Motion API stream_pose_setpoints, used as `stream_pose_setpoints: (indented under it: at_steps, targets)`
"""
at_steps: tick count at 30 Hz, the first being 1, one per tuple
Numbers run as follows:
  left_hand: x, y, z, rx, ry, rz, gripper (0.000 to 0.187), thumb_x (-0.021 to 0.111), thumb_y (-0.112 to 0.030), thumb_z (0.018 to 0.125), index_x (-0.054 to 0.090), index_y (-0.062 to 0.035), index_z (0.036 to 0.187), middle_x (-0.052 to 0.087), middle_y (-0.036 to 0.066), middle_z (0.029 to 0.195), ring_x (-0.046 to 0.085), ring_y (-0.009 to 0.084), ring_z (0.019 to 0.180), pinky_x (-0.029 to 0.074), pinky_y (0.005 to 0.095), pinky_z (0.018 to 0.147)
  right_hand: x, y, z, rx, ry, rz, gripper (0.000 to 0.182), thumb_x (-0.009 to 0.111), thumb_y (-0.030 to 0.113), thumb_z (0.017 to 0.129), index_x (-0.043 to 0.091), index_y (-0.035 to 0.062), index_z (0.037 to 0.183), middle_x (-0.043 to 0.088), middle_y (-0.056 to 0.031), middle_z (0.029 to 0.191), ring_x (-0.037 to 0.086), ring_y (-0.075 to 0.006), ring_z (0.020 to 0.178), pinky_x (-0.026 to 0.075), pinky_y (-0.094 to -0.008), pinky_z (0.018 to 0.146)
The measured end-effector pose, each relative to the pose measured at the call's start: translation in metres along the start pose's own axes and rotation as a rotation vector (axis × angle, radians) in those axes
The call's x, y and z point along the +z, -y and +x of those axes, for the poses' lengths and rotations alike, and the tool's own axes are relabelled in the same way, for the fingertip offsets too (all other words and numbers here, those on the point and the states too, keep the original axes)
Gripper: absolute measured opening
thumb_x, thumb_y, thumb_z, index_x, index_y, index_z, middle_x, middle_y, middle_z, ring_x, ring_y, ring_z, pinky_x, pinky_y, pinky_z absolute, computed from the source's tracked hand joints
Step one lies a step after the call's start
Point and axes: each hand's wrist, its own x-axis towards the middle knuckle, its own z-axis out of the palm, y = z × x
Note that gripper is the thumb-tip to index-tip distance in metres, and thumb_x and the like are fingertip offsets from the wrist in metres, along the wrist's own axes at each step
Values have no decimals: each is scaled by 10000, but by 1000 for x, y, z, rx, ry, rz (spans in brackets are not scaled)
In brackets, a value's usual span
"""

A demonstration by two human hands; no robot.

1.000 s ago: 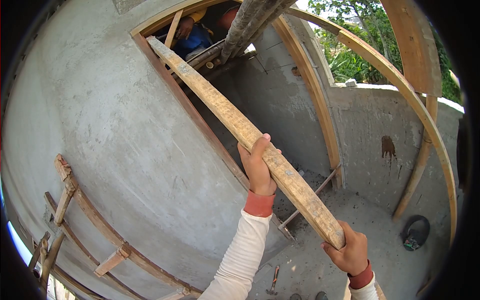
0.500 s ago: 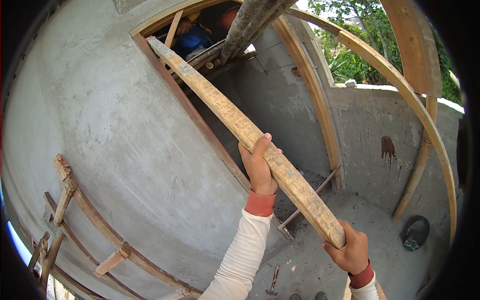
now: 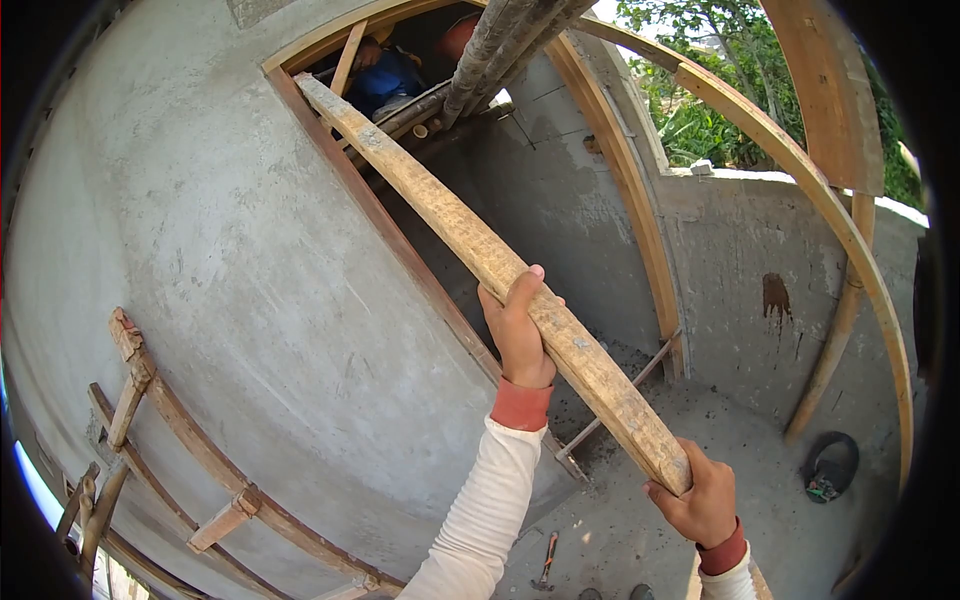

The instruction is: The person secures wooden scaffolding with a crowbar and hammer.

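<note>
A long, worn wooden plank (image 3: 440,205) slants across the middle of the view, its far end up by the top corner of the door frame (image 3: 385,220). My left hand (image 3: 520,335) is wrapped round it near its middle, thumb lying over the upper face. At the near, lower end, my right hand (image 3: 700,495) grips the plank with the fingers closed about its edge. Both sleeves are white with red cuffs. Grey stains mark the wood in places.
A wooden ladder (image 3: 190,435) leans along the plastered wall (image 3: 230,230) at left. A hammer (image 3: 547,560) and a black bucket (image 3: 832,465) are on the concrete floor. Beyond the doorway a person in blue (image 3: 385,80) is near wooden poles (image 3: 490,55). A curved-looking timber (image 3: 830,190) stands at right.
</note>
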Motion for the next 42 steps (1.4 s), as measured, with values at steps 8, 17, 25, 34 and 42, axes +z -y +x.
stream_pose_setpoints:
  at_steps: [8,17,25,34,42]
  targets:
    - [-1,1,2,-1,2,11,254,688,-146,856,479,-100,993,544,53,782,586,178,564,499,320,517,-1,2,0,3,0,7,502,839,183,684,653,31,1124,703,-165,742,719,-341,684,548,-364,632]
    - [-2,1,2,-6,14,7,257,687,-149,856,477,-103,996,541,50,784,587,176,574,502,320,529,0,1,1,6,-1,0,497,838,174,680,651,31,1118,699,-167,746,715,-346,687,545,-364,632]
    - [1,-1,-2,-15,-7,9,258,685,-149,856,474,-105,997,528,47,781,583,176,578,502,320,531,-1,3,0,20,13,10,500,833,170,678,652,36,1124,702,-168,750,715,-352,700,547,-366,639]
    - [1,-3,-3,-16,-12,5,242,685,-142,853,484,-101,982,528,46,780,583,176,567,499,320,521,0,3,0,17,13,11,501,833,166,675,655,40,1125,706,-169,758,721,-347,711,553,-364,648]
    - [3,-2,-2,-6,-17,24,275,692,-152,848,471,-108,1006,526,51,789,581,176,574,501,327,522,0,1,1,-4,4,20,500,835,167,672,655,34,1120,701,-167,751,716,-348,696,547,-364,641]
